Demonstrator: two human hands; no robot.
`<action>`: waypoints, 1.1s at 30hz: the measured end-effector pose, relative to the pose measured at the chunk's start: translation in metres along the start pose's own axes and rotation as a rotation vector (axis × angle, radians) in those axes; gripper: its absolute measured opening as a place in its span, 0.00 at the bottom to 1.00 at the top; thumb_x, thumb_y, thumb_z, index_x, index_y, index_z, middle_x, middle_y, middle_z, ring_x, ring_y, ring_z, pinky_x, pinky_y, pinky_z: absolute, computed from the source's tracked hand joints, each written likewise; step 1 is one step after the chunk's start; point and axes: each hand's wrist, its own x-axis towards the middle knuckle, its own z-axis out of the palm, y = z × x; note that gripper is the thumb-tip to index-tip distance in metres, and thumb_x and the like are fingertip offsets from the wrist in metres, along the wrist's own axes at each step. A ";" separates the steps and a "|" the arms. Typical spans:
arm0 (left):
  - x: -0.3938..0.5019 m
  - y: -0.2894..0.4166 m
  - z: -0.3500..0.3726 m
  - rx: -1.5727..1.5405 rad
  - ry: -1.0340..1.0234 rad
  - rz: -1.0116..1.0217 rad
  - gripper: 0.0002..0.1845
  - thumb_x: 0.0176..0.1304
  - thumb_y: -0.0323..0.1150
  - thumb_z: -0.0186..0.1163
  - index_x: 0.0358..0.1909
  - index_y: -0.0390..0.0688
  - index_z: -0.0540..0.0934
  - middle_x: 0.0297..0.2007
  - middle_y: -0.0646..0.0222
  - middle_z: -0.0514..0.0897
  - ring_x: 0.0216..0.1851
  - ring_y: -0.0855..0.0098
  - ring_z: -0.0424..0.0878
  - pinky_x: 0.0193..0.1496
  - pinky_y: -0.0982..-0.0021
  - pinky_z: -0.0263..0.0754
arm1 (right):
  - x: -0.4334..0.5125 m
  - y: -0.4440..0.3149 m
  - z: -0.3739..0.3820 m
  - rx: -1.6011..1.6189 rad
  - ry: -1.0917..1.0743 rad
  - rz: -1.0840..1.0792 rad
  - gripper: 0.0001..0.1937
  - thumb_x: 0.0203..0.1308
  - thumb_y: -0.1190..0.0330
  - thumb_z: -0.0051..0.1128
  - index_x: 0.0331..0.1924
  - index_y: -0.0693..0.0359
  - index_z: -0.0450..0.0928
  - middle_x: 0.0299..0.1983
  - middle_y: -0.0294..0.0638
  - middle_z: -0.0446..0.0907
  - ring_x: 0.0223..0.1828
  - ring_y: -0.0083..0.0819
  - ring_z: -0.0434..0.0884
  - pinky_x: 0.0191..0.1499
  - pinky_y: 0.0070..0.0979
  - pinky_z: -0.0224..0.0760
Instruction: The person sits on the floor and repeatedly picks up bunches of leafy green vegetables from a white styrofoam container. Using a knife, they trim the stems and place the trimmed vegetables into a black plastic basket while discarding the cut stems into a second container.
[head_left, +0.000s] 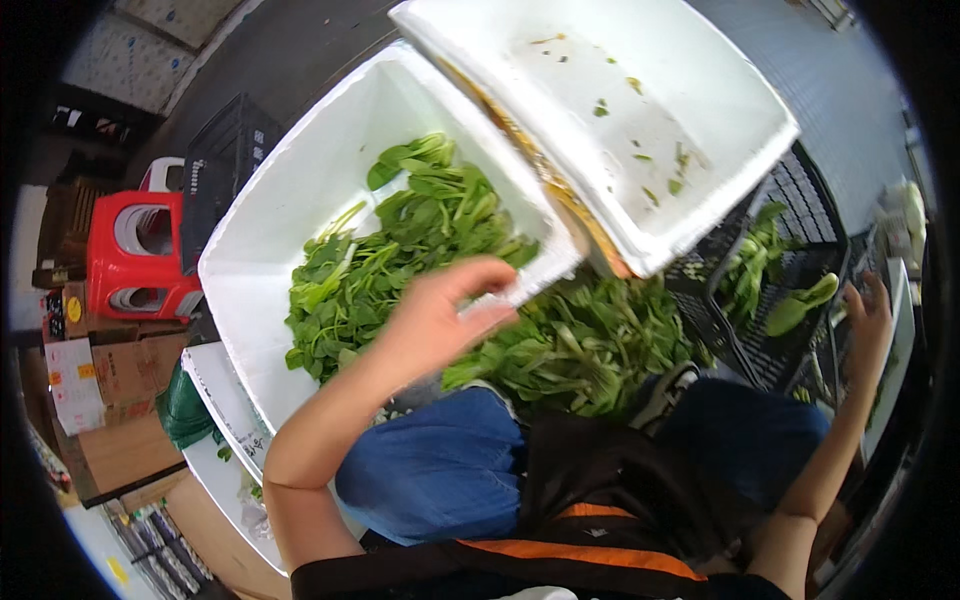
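My left hand (457, 307), blurred, hovers at the near rim of a white foam box (262, 217). Its thumb and fingers are apart, and nothing shows between them except the rim behind; whether it touches the rim is unclear. Inside that box lies a heap of leafy greens (405, 232). A second pile of leafy greens (592, 345) lies below the rim, between my knees. At the far right my right hand (870, 322) is raised with fingers spread, holding nothing visible. Near it, a single green leaf with a pale stem (802, 304) rests in a black plastic crate (814, 202).
A tilted white foam box (675, 82) with leaf scraps inside adjoins the first one. More greens (750, 262) lie in the black crate. To the left are a red plastic stool (127, 247), a dark crate (225, 172), cardboard boxes (142, 375) and a green bag (184, 409).
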 end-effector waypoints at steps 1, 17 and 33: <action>0.010 -0.010 -0.024 -0.158 0.130 -0.093 0.15 0.57 0.32 0.60 0.46 0.38 0.75 0.40 0.68 0.80 0.41 0.76 0.77 0.47 0.75 0.71 | 0.004 0.009 0.003 -0.011 0.002 0.035 0.17 0.60 0.61 0.54 0.49 0.61 0.74 0.21 0.30 0.66 0.22 0.16 0.64 0.24 0.17 0.57; 0.131 -0.239 0.064 0.825 -0.124 -0.172 0.28 0.44 0.33 0.67 0.47 0.39 0.67 0.44 0.56 0.74 0.44 0.55 0.75 0.46 0.58 0.71 | 0.010 -0.053 0.073 -0.083 -0.289 0.032 0.12 0.63 0.65 0.51 0.48 0.59 0.74 0.19 0.25 0.63 0.17 0.12 0.58 0.19 0.14 0.48; 0.107 -0.231 -0.040 -0.252 -0.073 -0.519 0.20 0.48 0.24 0.60 0.47 0.35 0.75 0.43 0.67 0.78 0.46 0.74 0.72 0.52 0.74 0.62 | -0.020 -0.087 0.059 0.071 -0.395 0.049 0.11 0.60 0.69 0.55 0.45 0.62 0.75 0.21 0.25 0.65 0.19 0.11 0.59 0.20 0.13 0.50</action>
